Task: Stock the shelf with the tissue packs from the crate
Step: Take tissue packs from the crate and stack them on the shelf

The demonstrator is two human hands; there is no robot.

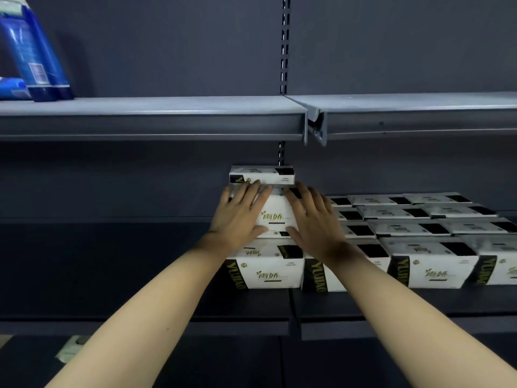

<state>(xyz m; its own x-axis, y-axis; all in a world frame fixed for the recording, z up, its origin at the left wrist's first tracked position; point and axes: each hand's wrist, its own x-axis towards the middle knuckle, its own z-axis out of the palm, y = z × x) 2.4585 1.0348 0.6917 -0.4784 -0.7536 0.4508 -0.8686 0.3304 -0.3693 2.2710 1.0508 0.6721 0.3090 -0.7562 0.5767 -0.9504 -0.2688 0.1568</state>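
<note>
Far left of the fingers, on the upper shelf, stand blue plastic-wrapped packs. The left hand lies flat, fingers straight and slightly spread, on the left side of a white tissue pack; the right hand presses the pack's right side the same way. This pack sits atop a front pack on the dark lower shelf. Just beyond the fingertips rests another pack, higher up. Right of the right-hand fingers, rows of tissue packs cover the shelf.
</note>
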